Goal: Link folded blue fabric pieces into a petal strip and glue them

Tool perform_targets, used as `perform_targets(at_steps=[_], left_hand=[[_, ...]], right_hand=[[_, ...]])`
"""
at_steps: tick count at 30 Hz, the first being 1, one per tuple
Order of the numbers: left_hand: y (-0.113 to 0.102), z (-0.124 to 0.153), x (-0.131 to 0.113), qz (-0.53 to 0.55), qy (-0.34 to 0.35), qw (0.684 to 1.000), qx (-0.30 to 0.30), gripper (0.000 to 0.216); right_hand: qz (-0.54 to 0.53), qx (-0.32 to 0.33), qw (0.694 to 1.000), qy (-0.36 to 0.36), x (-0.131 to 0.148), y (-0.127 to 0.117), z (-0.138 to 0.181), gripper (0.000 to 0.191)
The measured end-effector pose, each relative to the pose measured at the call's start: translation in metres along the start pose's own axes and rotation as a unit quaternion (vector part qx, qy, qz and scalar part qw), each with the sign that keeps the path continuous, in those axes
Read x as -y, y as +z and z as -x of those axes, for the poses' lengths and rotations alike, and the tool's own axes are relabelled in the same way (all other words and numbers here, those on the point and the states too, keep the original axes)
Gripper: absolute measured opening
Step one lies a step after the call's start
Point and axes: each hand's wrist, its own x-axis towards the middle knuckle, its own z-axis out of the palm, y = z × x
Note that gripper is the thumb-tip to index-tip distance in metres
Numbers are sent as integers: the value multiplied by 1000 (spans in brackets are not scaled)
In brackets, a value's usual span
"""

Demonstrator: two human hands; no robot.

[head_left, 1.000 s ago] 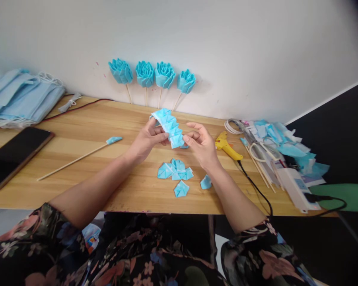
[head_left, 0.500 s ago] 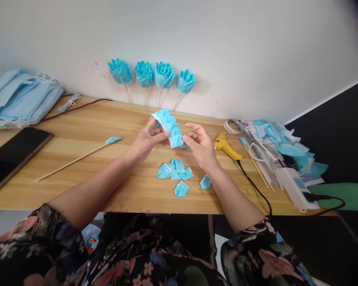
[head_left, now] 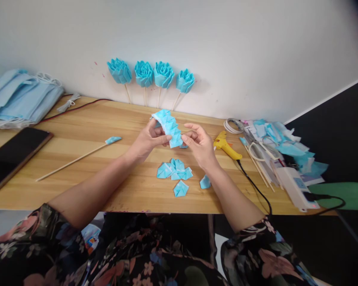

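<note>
My left hand (head_left: 146,141) grips a strip of folded blue petals (head_left: 168,125) above the wooden table (head_left: 86,135), thumb and fingers closed on its lower part. My right hand (head_left: 199,145) pinches the strip's lower end with thumb and forefinger, its other fingers curled loosely. Under my hands lie several loose folded blue petals (head_left: 175,171), with one more piece (head_left: 205,182) to their right. A wooden skewer with a blue tip (head_left: 77,158) lies to the left.
Several finished blue flowers on sticks (head_left: 150,75) lean on the wall. A yellow glue gun (head_left: 225,145) with a black cord lies right of my hands, beside scissors and blue scraps (head_left: 274,145). A phone (head_left: 14,153) and stacked blue masks (head_left: 18,97) sit far left.
My right hand has closed in slightly on the strip's lower end. Otherwise almost nothing has moved.
</note>
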Motion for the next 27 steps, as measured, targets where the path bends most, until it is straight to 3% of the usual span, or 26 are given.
perform_targets(at_steps=[9,13,16,27], left_hand=[[-1,-1,1,-5,15,1000,-24,58],[0,-1,1,-6,18,1000,-22,57],[2,0,0,-17,18,1000,-16,58],[1,2,6,-58,8,998,24,68]], right_hand=[[18,-9,1000,3,2,-1,1,47],[-14,52,998,34,4,-1,1,51],[-19,81,995,50,7,3,1,47],[31,75,996,48,4,9,3,30]])
